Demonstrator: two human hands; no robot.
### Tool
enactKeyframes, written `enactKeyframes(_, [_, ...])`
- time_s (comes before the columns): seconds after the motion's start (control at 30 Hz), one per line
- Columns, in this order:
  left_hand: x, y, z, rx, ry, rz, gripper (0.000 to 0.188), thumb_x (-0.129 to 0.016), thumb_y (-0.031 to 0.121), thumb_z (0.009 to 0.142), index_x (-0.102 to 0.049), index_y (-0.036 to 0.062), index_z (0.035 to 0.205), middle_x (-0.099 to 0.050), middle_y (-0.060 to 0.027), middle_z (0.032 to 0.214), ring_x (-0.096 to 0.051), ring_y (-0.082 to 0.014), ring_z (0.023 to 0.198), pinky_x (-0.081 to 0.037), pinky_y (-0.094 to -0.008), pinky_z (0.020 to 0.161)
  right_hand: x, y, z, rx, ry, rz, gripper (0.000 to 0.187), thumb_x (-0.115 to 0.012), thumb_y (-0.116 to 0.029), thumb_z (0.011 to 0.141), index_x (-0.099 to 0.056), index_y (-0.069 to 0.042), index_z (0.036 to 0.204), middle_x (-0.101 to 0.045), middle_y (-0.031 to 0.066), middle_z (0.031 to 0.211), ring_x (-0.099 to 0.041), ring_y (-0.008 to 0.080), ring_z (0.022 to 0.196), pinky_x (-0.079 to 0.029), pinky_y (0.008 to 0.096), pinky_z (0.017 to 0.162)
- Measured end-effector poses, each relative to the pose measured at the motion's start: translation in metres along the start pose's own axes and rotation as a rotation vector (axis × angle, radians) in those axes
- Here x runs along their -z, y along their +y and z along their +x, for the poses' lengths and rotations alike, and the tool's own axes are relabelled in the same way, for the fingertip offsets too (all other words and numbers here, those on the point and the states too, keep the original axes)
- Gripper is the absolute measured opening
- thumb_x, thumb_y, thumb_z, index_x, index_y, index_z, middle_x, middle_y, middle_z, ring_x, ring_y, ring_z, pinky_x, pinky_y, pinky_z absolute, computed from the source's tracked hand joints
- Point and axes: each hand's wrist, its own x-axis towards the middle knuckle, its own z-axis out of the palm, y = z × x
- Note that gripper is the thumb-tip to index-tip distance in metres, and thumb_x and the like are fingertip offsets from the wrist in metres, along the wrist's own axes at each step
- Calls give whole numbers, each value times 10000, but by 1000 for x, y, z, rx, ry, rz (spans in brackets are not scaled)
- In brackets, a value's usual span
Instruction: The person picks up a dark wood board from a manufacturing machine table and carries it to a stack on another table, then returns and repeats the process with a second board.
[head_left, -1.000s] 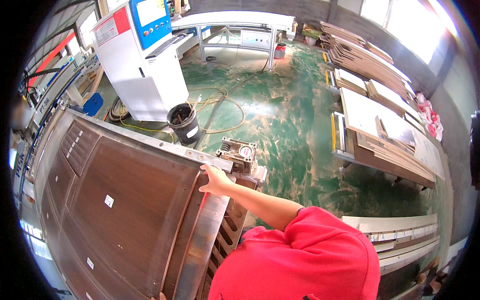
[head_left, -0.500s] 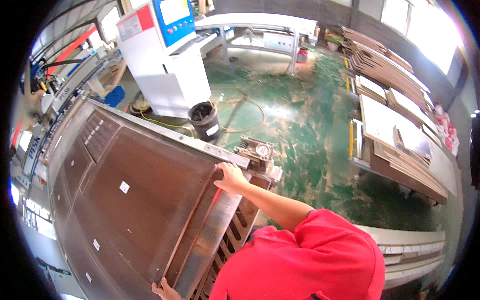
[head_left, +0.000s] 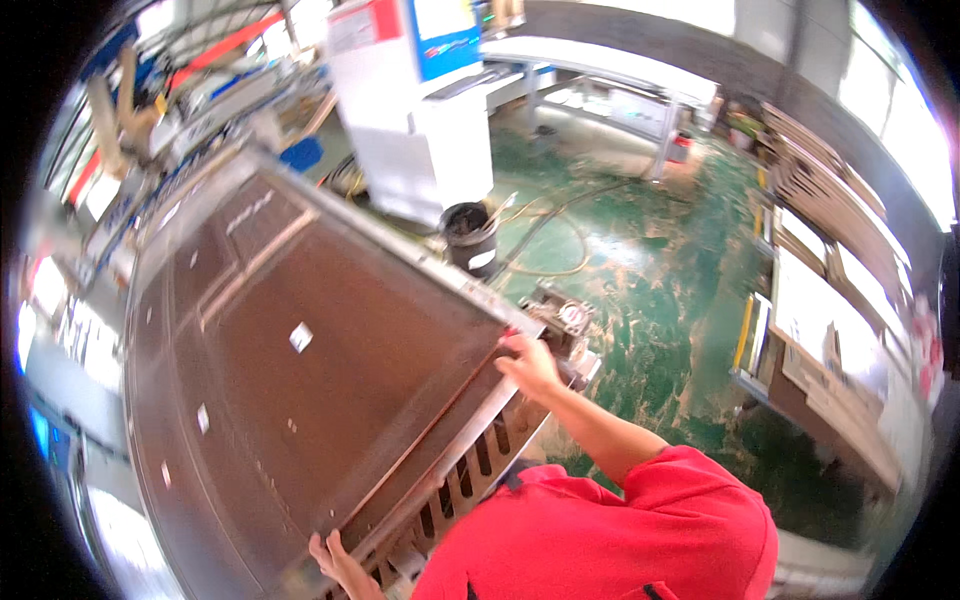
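Brown door panel (head_left: 330, 370) tilted over slatted rack (head_left: 480, 470) | right hand (head_left: 528, 362) fingers clamped on its far corner | left hand (head_left: 335, 558) fingers gripping near edge | black bucket (head_left: 470, 235) beyond

You've got two hands on one brown door panel (head_left: 300, 370): your left hand (head_left: 335, 560) at its near corner, your right hand (head_left: 528, 365) at its far one. One black bucket (head_left: 470, 235) stands beyond, beside one white machine cabinet (head_left: 420, 110).
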Motion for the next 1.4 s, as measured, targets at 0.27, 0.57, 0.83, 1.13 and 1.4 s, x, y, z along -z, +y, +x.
enactKeyframes(0.27, [50,-35,-38,155,-103,-85,457,-540,260,843,-411,27,1216,-448,-114,1219,-437,-216,1092,-325,-332,914,46,57,-57,-169,84,430,337,-601,-50,782,-511,-2,1103,-555,128,1062,-521,192,979,-415,303,860])
enactKeyframes(0.57, [71,-33,-9,486,-301,-229,336,-570,325,854,-588,36,1024,-597,-38,987,-542,-141,911,-399,-294,793,13,57,-128,-639,-18,914,333,-548,-164,843,-455,-31,1134,-584,94,943,-567,212,876,-453,331,776])
enactKeyframes(0.83, [53,-51,-6,424,-332,-353,404,-615,309,839,-560,-4,1088,-574,-65,1094,-522,-163,1014,-388,-312,862,-43,11,-161,-830,-362,1382,138,-591,-130,830,-479,-70,884,-567,81,852,-569,245,811,-464,426,812])
enactKeyframes(1.13, [65,-54,-13,311,-366,-414,453,-604,298,847,-524,-26,1153,-542,-98,1168,-529,-200,1043,-391,-331,903,-66,0,-168,-700,-241,1176,117,-583,-92,836,-477,-44,854,-601,100,810,-613,214,676,-532,315,616])
enactKeyframes(1.4, [77,-69,-62,359,-632,-395,533,-527,396,874,-479,-22,1200,-545,-119,1170,-560,-240,1010,-440,-358,866,-23,16,-220,-700,-68,1009,195,-643,-90,782,-547,6,922,-617,108,825,-617,229,722,-534,354,644])
